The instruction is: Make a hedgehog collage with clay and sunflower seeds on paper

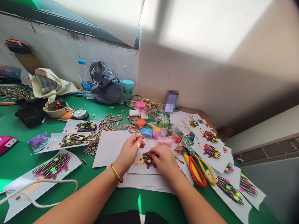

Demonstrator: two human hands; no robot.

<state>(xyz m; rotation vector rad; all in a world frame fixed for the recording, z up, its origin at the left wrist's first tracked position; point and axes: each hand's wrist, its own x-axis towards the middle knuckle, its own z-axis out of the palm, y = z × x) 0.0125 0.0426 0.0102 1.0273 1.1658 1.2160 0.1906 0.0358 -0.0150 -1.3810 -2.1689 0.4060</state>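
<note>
Above the upper left part of a small white card my left hand (130,152) hovers, fingers bent and a little apart, nothing visible in them. A gold bangle is on that wrist. My right hand (165,160) is at the card's right side, thumb and fingertips pinched together over the seeds; whatever they hold is hidden. On the card is a hedgehog picture (140,160) with a pale clay face, striped sunflower seeds as spines, a small pale ball and brown feet. White paper sheets (144,181) lie beneath. Blue clay (146,133) and pink clay (165,142) sit just beyond my hands.
Red-handled scissors (197,172) and yellow-handled scissors (206,171) lie right. Hedgehog cards (211,151) spread along the right, others (52,168) left near a white cable (56,181). Loose sunflower seeds (109,123), a water bottle (85,81), grey bag (106,84) and cup (128,90) stand behind.
</note>
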